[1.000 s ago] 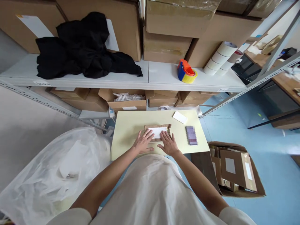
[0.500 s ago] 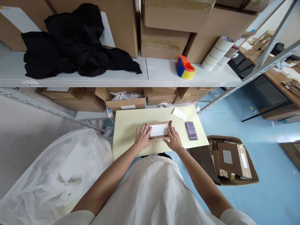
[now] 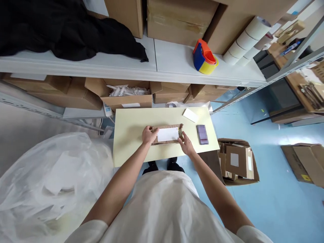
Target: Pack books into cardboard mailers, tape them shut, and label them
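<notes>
A small flat cardboard box (image 3: 165,142) with a white label (image 3: 168,134) on top lies on the pale yellow table (image 3: 131,148). My left hand (image 3: 149,135) is closed round its left end, thumb on top near the label and fingers curled at the side. At the right end, where the cardboard looks torn, my right hand (image 3: 186,144) grips the front corner between thumb and fingers. A white flat box (image 3: 190,115) lies behind to the right. Beside my right hand is a purple pixelated item (image 3: 202,134).
A shelf (image 3: 174,64) behind the table carries black cloth (image 3: 101,37), a tape dispenser (image 3: 205,57) and tape rolls (image 3: 246,40). Below it stand open cartons (image 3: 131,100). A large plastic bag (image 3: 58,175) is at left, a carton of boxes (image 3: 238,162) on the floor at right.
My hands lay flat with fingers spread over the box's ends; now they grip its ends. The view has shifted, so the shelf sits higher.
</notes>
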The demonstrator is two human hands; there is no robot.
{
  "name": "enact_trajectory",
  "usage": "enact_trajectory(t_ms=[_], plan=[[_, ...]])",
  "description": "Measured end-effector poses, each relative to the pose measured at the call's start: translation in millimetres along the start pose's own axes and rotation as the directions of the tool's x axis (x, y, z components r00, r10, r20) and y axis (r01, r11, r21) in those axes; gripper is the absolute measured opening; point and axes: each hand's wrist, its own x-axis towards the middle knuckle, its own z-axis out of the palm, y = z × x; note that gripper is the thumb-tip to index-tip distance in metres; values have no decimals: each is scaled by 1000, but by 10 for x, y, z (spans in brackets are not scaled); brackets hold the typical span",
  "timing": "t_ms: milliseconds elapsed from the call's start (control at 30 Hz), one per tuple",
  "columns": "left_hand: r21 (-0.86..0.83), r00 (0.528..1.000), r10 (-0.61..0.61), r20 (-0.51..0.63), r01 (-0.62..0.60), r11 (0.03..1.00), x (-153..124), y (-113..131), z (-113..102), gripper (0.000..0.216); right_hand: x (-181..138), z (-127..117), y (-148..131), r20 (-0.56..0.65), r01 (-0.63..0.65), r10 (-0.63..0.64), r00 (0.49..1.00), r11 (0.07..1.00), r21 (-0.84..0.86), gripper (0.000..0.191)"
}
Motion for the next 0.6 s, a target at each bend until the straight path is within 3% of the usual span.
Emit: enact_trajectory(t_ms=[133, 233, 333, 467, 600], plan=[[-78, 1000, 7, -20, -8, 997, -87, -105, -6, 33, 50, 0, -36, 45, -70, 65, 997, 990, 125, 78], [-166, 995, 49, 85, -34, 986, -386, -275, -36, 44, 37, -50, -73, 159, -174, 129, 979, 934, 311, 77], [-260, 989, 75, 128, -39, 965, -709, -331, -24, 55, -31, -168, -91, 243, -213, 102, 965, 844, 492, 76], [-242, 977, 209, 39, -193, 951, -1048, -92, 91, 58, -295, -502, 35, 179, -153, 57, 982, 795, 588, 76], [-140, 955, 296, 3, -292, 946, -1341, 426, 363, 62, -733, -1014, 338, 12, -63, 74, 997, 735, 675, 76]])
